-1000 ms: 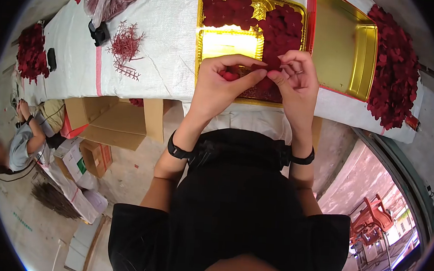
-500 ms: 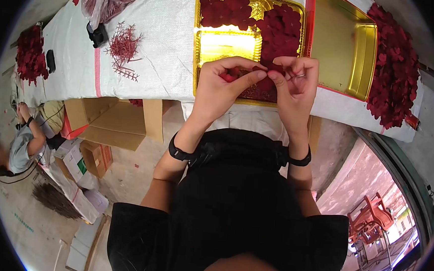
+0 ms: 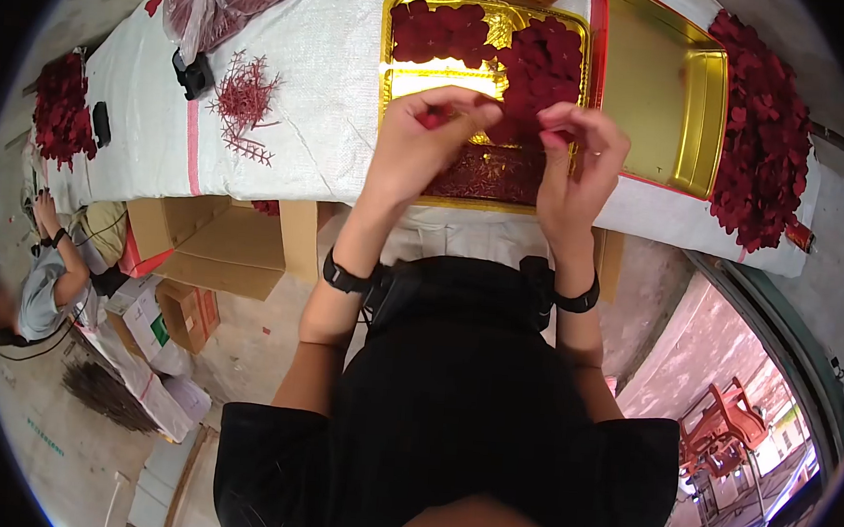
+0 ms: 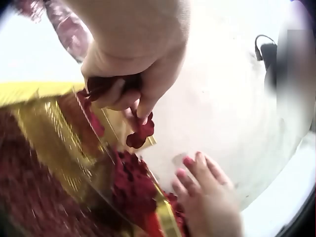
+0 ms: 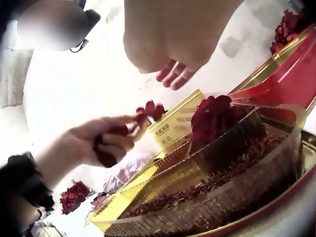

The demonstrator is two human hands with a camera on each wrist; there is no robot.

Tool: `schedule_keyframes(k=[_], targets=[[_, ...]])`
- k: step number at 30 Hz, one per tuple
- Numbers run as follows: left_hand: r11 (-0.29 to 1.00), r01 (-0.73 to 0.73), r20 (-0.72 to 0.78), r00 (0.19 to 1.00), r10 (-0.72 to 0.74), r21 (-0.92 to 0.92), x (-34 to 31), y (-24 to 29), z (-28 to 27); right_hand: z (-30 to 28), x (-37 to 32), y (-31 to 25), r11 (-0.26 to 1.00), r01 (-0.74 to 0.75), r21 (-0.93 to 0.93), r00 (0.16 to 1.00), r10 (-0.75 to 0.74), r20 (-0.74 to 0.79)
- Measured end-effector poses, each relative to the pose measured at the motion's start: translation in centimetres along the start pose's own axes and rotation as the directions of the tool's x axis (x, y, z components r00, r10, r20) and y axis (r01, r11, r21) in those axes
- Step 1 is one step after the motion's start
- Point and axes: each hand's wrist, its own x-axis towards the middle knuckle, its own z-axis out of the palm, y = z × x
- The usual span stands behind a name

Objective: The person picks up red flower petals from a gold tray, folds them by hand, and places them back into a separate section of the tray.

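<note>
My left hand pinches a dark red fabric flower between its thumb and fingertips. More dark red flower pieces are tucked in its palm. Across a small gap, my right hand holds nothing, its fingers loosely bent. Both hands are above a gold tray divided into compartments. Dark red flowers fill the far left compartment, and a stack of flowers stands on the right side. Reddish-brown shreds lie in the near compartment.
Right of the tray stands a red box with gold lining, then a heap of red flowers. On the left are thin red stems, a black device and a plastic bag. Another person sits far left.
My hands were together at the fingertips over the tray and have moved apart. The right hand has drawn away from the flower, which stays in the left hand.
</note>
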Motion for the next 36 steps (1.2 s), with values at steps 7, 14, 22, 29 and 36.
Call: schedule_keyframes(k=[7, 14, 22, 29, 36], targets=[[0.685, -0.24, -0.058, 0.922, 0.382, 0.688, 8.8, 0.0, -4.6, -1.6, -0.4, -0.4, 0.966, -0.243, -0.087, 0.97, 0.242, -0.026], [0.308, -0.051, -0.034, 0.964, 0.263, 0.95, 10.0, 1.6, -4.2, -0.9, -1.0, -0.9, 0.975, -0.209, -0.073, 0.977, 0.211, 0.016], [0.946, -0.243, 0.082, 0.97, 0.231, 0.214, 5.5, 3.5, -2.5, -0.7, 0.0, -2.3, 0.984, -0.088, -0.157, 0.984, 0.111, 0.139], [0.961, 0.187, 0.377, 0.921, -0.098, -0.206, 0.0, 3.2, 0.4, 0.7, 2.3, -4.7, 0.984, 0.053, -0.17, 0.98, -0.018, 0.199], [0.996, 0.065, 0.294, 0.955, -0.046, -0.057, 0.2, 1.5, 0.3, 0.3, 1.4, -3.2, 0.982, -0.131, -0.133, 0.935, 0.167, 0.312]])
